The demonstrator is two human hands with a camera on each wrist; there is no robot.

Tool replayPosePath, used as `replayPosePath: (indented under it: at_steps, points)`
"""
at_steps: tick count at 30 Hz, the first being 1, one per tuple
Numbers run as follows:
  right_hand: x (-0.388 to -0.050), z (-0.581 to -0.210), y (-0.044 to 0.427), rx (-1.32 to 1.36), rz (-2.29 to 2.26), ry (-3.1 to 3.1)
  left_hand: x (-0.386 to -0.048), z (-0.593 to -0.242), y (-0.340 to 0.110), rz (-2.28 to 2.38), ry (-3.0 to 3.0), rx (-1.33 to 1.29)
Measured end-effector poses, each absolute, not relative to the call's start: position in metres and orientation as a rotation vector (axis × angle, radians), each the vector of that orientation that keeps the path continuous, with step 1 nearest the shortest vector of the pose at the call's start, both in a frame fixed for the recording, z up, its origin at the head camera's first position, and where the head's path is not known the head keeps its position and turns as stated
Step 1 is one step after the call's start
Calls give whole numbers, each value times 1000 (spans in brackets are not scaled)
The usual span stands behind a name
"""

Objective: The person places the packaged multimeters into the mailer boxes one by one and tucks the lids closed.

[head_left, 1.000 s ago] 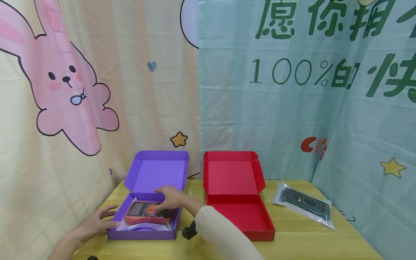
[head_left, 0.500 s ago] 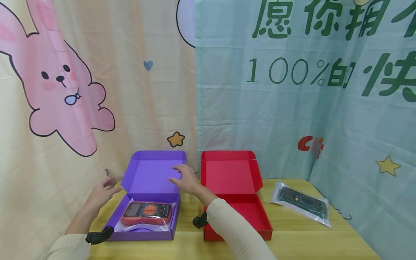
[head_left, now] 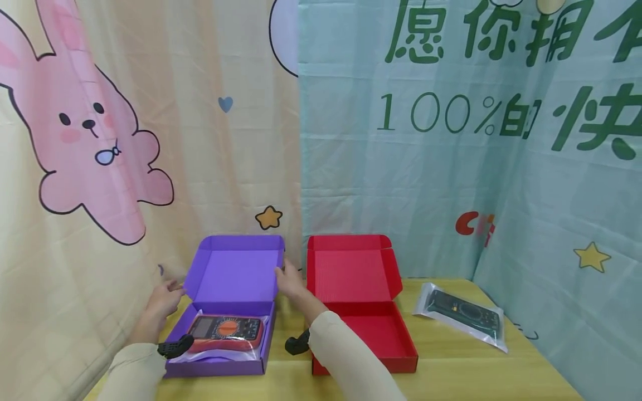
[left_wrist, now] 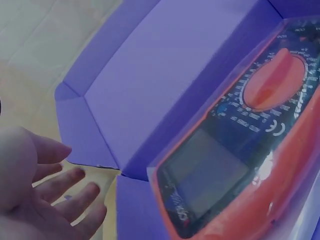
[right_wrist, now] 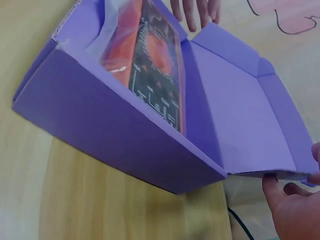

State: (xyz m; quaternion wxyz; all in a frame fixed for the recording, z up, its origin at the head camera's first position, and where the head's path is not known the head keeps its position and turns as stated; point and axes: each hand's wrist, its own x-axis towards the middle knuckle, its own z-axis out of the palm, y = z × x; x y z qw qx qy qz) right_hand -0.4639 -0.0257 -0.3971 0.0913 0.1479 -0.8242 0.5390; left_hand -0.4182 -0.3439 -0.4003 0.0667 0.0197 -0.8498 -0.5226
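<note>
A purple cardboard box (head_left: 217,367) stands on the left with its lid (head_left: 236,275) raised. Inside lies a red multimeter (head_left: 225,329) with an orange dial, wrapped in clear plastic. My right hand (head_left: 293,283) is at the lid's right edge; the right wrist view has its fingers (right_wrist: 272,187) around the side flap. On the other side my left hand (head_left: 163,305) is beside the lid's left flap. In the left wrist view its fingers (left_wrist: 62,182) are spread and loose, the thumb close to the flap's corner; whether it touches I cannot tell.
To the right stands a red box (head_left: 368,365), its lid raised and nothing inside. Farther right a dark multimeter (head_left: 463,311) in a clear plastic bag lies on the wooden table (head_left: 451,370). Printed curtains (head_left: 241,167) hang behind.
Both hands have left the multimeter and the box's lower part and moved up to the sides of the purple lid. The right hand has come to its right edge. The red multimeter stays in the box.
</note>
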Motion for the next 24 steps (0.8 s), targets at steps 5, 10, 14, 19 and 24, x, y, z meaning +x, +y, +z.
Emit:
replayPosePath:
  at_steps: [5, 10, 14, 19, 24]
  points:
    - [-463, -408, -34, 443, 1668, -2450, -417, -412, -340, -1654, -2528, 31]
    - [-461, -412, -36, 410, 1766, -2450, -418, -415, -337, -1619, -2485, 24]
    - [-460, -414, -36, 420, 1816, -2430, -418, -415, -334, -1593, -2460, 27]
    - [-458, -414, -35, 450, 1925, -2365, -421, -416, -331, -1588, -2418, -1]
    - [-455, -414, -33, 481, 1983, -2344, -420, -419, -337, -1616, -2404, -18]
